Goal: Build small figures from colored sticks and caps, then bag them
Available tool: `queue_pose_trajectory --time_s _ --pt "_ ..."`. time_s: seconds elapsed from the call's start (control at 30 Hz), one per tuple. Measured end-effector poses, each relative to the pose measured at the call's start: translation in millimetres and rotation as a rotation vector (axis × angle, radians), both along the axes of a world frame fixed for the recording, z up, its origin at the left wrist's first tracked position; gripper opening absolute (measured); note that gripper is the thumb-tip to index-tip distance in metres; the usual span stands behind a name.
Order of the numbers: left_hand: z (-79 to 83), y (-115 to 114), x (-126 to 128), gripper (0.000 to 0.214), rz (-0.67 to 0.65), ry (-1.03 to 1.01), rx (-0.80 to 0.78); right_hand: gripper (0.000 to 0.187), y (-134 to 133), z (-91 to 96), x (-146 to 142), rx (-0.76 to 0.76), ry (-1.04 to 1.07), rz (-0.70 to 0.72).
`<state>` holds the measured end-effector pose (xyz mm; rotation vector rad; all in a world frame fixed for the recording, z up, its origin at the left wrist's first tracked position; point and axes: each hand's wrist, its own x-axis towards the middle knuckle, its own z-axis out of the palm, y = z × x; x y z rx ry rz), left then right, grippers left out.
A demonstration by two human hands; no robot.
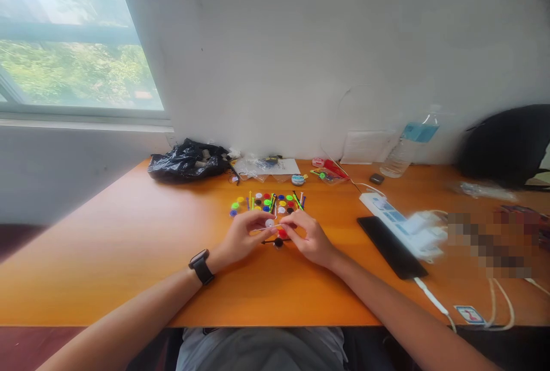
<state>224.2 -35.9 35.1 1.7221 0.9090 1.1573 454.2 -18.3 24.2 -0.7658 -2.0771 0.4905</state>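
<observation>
My left hand and my right hand meet over the orange table, fingers pinched together. Between them they hold a thin pale stick with a white round piece on it. Under the hands lie a black round piece and a red one. Just beyond sit several small round pieces in many colours, with coloured sticks among them. A dark watch is on my left wrist.
A black plastic bag and clear packets lie by the wall. To the right are a white power strip, a black phone with a cable, a water bottle and a dark bag.
</observation>
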Motion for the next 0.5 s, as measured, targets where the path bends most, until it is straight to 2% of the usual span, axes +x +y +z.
queue_pose_trajectory --time_s 0.27,0.5 --pt "-6.6 5 -7 0.02 0.072 0.229 0.283 0.012 -2 3.9 -1 0.057 -0.05 0.008" --pt "-10.3 6 -8 0.014 0.072 0.249 0.367 0.013 -2 4.8 -1 0.137 -0.068 0.017"
